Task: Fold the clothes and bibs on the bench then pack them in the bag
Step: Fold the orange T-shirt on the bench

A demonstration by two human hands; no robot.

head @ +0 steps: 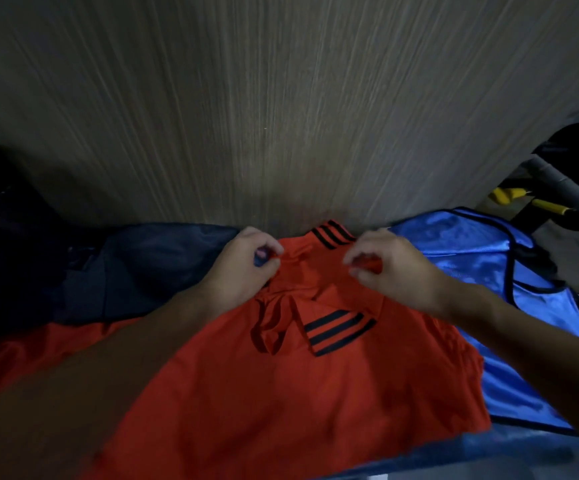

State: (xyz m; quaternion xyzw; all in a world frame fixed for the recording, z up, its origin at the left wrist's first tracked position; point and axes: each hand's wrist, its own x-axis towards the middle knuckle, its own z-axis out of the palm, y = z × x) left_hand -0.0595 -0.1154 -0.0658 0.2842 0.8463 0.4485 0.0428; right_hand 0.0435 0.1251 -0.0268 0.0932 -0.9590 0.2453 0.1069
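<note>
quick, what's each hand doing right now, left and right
Left hand: pinching the orange shirt near its collar.
Right hand: pinching the same shirt at the other side of the collar.

No text, number or brand name can be read anywhere. The only marking is sets of three black stripes (336, 329) on the orange smooth-fabric shirt (281, 393), one set near frame centre and one just above it toward 12 o'clock. The shiny blue black-edged bib (454, 244) at 3 o'clock shows no legible print.
</note>
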